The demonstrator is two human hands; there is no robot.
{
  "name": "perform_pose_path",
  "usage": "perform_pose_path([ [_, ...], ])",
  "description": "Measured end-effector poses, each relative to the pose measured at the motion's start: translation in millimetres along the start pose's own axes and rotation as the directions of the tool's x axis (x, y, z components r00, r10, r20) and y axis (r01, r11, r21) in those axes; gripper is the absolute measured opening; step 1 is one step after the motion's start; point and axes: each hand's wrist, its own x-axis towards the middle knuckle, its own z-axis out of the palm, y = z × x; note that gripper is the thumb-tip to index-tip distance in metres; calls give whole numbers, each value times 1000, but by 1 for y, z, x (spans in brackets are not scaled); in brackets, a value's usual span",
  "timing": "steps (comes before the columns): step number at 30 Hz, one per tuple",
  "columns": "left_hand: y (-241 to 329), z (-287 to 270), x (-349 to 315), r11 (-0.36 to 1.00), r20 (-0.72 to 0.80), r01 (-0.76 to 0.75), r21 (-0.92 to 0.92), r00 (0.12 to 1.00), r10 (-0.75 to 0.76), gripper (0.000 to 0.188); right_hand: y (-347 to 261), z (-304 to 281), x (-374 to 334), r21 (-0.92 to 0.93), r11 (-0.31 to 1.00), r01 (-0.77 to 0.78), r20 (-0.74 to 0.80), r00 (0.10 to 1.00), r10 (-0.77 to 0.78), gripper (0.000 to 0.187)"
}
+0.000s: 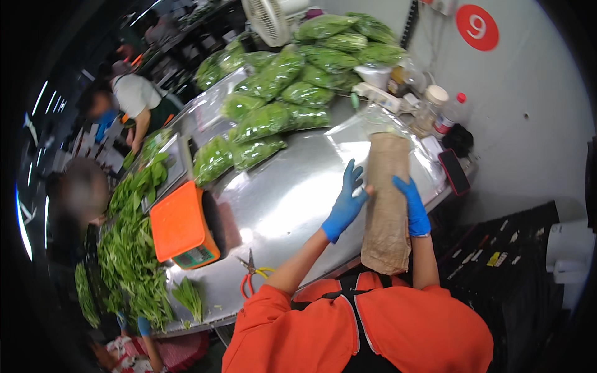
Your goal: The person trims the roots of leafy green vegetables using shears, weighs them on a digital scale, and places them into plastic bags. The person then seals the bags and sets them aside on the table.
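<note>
A long folded brown cloth (387, 205) lies lengthwise in front of me, its near end reaching past the table edge toward my body. My left hand (346, 205), in a blue glove, is beside its left edge with fingers spread; a bare thumb tip shows against the cloth. At the right edge, my right hand (411, 204), also gloved in blue, grips the cloth, with fingertips over its top face. Scissors (250, 273) with red and yellow handles lie left of my left forearm. An orange scale (181, 225) stands farther left.
Bagged greens (273, 118) are piled at the back of the metal table (292, 186). Loose leafy greens (127, 261) cover its left side. Bottles (449, 115) and a phone (454, 171) sit at the right edge by the wall. Other people (138, 99) work along the left.
</note>
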Motion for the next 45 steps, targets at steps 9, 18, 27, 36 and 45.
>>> perform_pose_path([
  [9,-134,110,78,542,210,-227,809,973,94,39,-21,-139,-84,161,975,151,-563,826,-35,58],
  [18,-104,133,75,462,249,-243,853,967,49,34,-13,-163,-88,165,966,197,-557,827,-73,61],
  [27,-140,126,85,787,260,-88,611,961,-94,12,-9,-167,-83,150,977,152,-535,843,-49,66],
  [36,-145,108,111,918,294,230,324,897,-329,18,-13,-131,-47,-65,994,91,-164,981,-101,67],
  [45,-45,53,87,814,-17,-300,498,935,355,12,-18,-72,-34,-896,434,96,85,995,-44,82],
])
